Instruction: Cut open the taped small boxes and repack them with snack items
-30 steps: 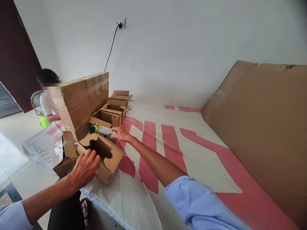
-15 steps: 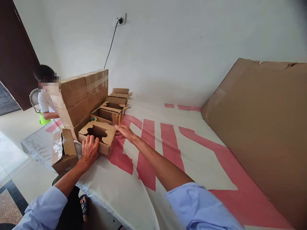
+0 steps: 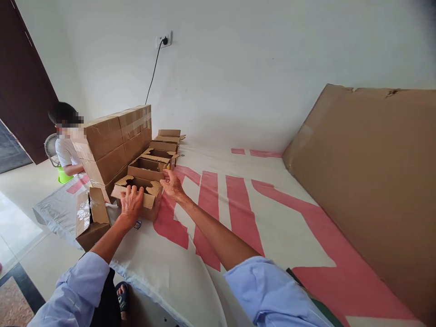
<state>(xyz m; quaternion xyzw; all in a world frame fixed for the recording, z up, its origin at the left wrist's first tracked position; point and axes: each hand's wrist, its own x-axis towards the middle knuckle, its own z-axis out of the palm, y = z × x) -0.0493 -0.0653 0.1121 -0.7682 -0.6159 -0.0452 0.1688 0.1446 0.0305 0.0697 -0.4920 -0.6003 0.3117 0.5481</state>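
The left hand (image 3: 132, 202) bends its fingers over the near flap of an open box (image 3: 150, 200); the thumb is hidden, so its grip cannot be told. The right hand (image 3: 173, 185), loosely spread, is at the box's far right corner. The box sits on the cloth-covered surface (image 3: 282, 231), just before a row of open boxes (image 3: 145, 172). Pressing hard could crease the flap; pushing too far could jam the row. Behind rises a pale wall (image 3: 221, 77); a large cardboard panel (image 3: 368, 181) stands right, stacked taped boxes (image 3: 105, 136) left, a small plug (image 3: 165, 41) above.
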